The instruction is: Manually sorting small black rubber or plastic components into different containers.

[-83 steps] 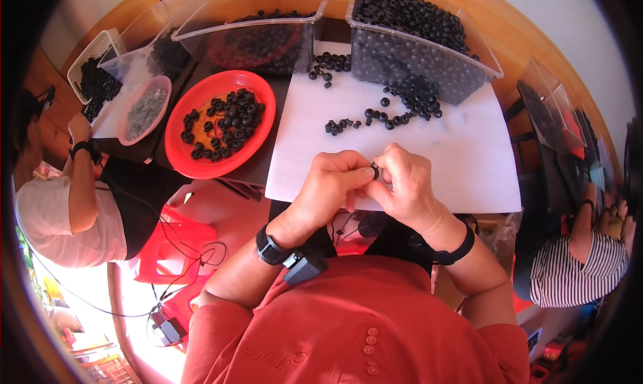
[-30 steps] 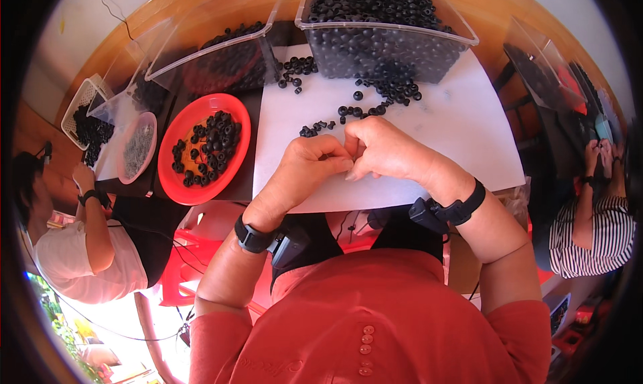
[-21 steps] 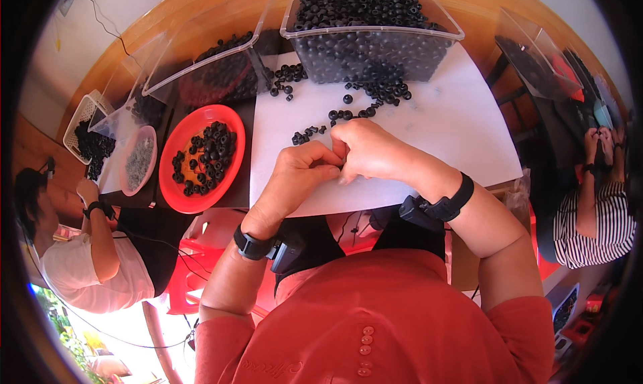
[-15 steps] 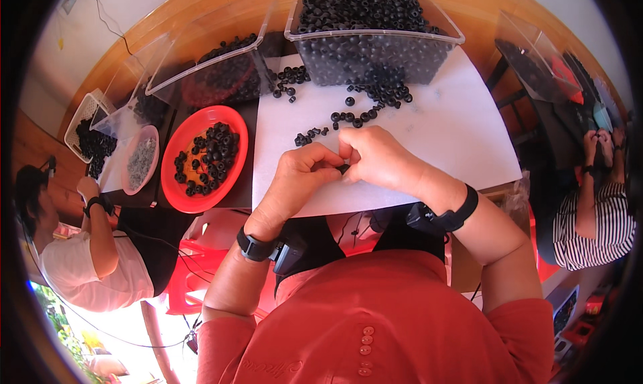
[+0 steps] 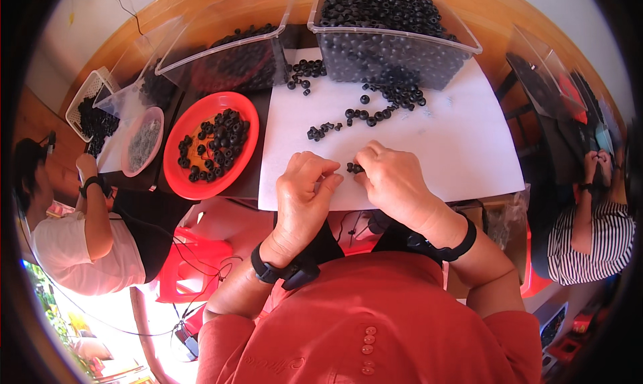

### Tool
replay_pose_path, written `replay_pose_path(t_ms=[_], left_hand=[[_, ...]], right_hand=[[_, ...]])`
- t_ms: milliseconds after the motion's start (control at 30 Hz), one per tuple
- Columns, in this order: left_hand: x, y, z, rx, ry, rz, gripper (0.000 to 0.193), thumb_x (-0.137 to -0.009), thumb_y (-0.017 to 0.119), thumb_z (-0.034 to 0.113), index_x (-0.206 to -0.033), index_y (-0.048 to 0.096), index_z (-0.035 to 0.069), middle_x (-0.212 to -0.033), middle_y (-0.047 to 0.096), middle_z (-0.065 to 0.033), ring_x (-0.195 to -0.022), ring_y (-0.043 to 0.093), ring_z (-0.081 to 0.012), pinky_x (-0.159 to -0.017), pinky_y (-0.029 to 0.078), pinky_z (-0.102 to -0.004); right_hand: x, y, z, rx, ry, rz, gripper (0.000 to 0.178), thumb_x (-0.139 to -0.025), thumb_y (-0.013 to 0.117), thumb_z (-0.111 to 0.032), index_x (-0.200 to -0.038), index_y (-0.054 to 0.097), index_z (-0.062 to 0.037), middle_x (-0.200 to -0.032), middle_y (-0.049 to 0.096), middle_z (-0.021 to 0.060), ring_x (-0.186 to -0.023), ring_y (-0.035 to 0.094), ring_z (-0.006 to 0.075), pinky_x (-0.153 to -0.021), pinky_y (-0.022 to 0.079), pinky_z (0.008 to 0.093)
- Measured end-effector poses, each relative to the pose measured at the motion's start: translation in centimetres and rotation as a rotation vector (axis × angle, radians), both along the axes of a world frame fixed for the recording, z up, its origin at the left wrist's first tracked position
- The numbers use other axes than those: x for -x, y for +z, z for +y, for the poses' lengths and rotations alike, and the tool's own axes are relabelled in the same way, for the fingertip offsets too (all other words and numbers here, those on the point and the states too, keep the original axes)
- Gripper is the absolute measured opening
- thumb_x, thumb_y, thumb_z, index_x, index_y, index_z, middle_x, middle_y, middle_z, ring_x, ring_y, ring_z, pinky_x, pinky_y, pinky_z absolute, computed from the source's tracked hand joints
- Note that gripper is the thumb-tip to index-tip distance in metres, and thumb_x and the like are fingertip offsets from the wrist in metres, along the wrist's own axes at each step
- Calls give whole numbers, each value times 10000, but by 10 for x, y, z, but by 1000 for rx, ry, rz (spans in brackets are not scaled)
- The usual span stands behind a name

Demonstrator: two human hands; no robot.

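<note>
My right hand (image 5: 395, 183) pinches a small black rubber ring (image 5: 353, 167) between its fingertips, just above the white sheet (image 5: 462, 143). My left hand (image 5: 301, 189) is beside it, fingers curled; I cannot see whether it holds a small piece. Loose black rings (image 5: 362, 114) lie scattered on the sheet ahead of both hands. A clear bin full of black rings (image 5: 388, 29) stands at the sheet's far edge. A red bowl (image 5: 175, 177) with several black rings sits left of my left hand.
A second clear bin (image 5: 221, 49) stands at the back left. A small pink dish (image 5: 142, 144) and a white basket (image 5: 90, 112) lie further left. One person sits at the left (image 5: 80, 230), another in a striped top at the right (image 5: 589, 230).
My hands have parted slightly: the left has drawn back from the right, which keeps the ring at its fingertips. The view has shifted a little.
</note>
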State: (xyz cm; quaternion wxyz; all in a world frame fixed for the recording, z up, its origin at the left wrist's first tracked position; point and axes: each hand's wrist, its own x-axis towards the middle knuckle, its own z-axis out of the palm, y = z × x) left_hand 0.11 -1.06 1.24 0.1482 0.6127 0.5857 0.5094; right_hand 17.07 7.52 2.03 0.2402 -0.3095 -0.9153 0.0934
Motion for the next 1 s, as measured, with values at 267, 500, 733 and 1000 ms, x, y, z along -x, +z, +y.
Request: replay_pose_path(t_ms=[267,500,733,1000], left_hand=[[-5,12,-9,264,-100,-471,172,-914,672,24,-1077,712,-11,-864,686,-55,-702,600,-89,-604,476,-218],[-8,5,-9,302,-285,-777,154,-931,681,61,-1072,707,5,-873,697,-23,-654,554,-37,-571,447,-186],[-2,1,-10,306,-272,-787,144,-933,653,-6,-1067,705,-18,-907,674,-38,-698,568,-87,-632,465,-216],[2,12,-12,289,-351,-838,157,-922,662,-6,-1073,703,7,-905,681,5,-701,533,-21,-604,437,-176]], right_hand=[[-6,1,-10,171,128,466,212,-783,743,1,-940,604,-31,-859,637,95,-686,674,257,-574,518,358],[-5,-7,-24,209,164,600,251,-781,710,75,-993,611,-17,-854,642,112,-673,685,246,-572,531,332],[2,-3,-24,164,255,621,307,-769,686,118,-1038,626,-18,-849,647,115,-683,680,246,-570,523,334],[3,-5,-27,195,251,660,296,-787,668,137,-1036,632,-19,-836,641,105,-683,673,229,-577,514,317]])
